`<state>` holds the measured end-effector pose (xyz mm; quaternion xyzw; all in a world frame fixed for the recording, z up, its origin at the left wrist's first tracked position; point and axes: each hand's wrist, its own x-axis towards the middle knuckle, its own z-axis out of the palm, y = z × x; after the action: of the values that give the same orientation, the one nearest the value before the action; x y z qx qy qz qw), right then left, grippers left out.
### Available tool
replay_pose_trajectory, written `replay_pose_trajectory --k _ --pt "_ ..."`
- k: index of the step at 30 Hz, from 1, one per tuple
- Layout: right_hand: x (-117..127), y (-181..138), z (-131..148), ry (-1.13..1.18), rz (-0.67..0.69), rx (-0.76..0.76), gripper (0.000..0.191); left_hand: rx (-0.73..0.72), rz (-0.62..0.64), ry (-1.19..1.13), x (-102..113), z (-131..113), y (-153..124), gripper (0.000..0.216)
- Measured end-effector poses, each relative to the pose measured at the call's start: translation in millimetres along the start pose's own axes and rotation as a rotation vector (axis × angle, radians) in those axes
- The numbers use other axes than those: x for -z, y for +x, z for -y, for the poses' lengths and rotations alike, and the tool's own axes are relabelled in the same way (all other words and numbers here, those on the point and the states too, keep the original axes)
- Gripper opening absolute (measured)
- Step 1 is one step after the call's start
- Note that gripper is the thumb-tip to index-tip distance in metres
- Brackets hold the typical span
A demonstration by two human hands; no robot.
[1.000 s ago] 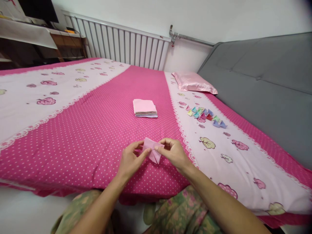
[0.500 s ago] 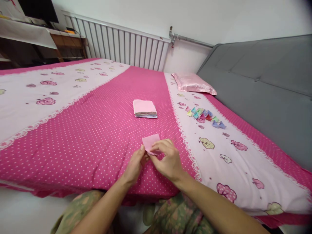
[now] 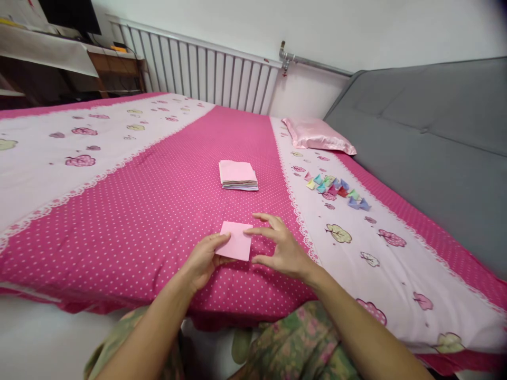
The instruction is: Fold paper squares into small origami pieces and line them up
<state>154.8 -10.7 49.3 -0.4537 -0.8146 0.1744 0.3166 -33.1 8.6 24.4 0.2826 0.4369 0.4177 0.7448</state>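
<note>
A pink square of paper [image 3: 236, 242] lies flat on the pink dotted bedsheet [image 3: 150, 211] near the bed's front edge. My left hand [image 3: 204, 259] rests on the sheet at the paper's lower left corner, fingers stretched out and touching its edge. My right hand [image 3: 277, 248] is at the paper's right side, fingers spread, with the index fingertip on the right edge and the thumb below it. Neither hand grips the paper.
A stack of pink paper sheets [image 3: 238, 176] sits further back on the bed. Several small folded coloured paper pieces [image 3: 335, 188] lie on the white strip to the right. A pink pillow [image 3: 317, 136] lies by the grey headboard [image 3: 428, 137]. A radiator [image 3: 198, 68] lines the far wall.
The paper was held folded between both hands above the sheet; now it lies flat and unfolded as a square on the bed, and both hands have opened beside it.
</note>
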Motion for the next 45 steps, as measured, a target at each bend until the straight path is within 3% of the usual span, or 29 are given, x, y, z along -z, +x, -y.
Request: replay_pose_trajectory --k 4,11,27,39,45 --pt "7 0 -4 0.109 0.041 -0.031 0.050 0.071 0.009 0.065 -2 0 -3 0.013" --pt "9 -1 -5 0.249 0.095 -0.022 0.026 0.144 0.014 0.089 -4 0 -6 0.012" --pt "6 1 -8 0.325 0.087 -0.089 0.013 0.173 0.087 0.056 -1 2 -5 0.012" --pt "-3 1 -8 0.362 0.018 -0.186 0.010 0.113 0.278 0.098 -3 4 -9 0.021" --pt "-5 1 -2 0.376 -0.052 -0.300 0.025 0.084 0.307 0.098 -4 5 -10 0.024"
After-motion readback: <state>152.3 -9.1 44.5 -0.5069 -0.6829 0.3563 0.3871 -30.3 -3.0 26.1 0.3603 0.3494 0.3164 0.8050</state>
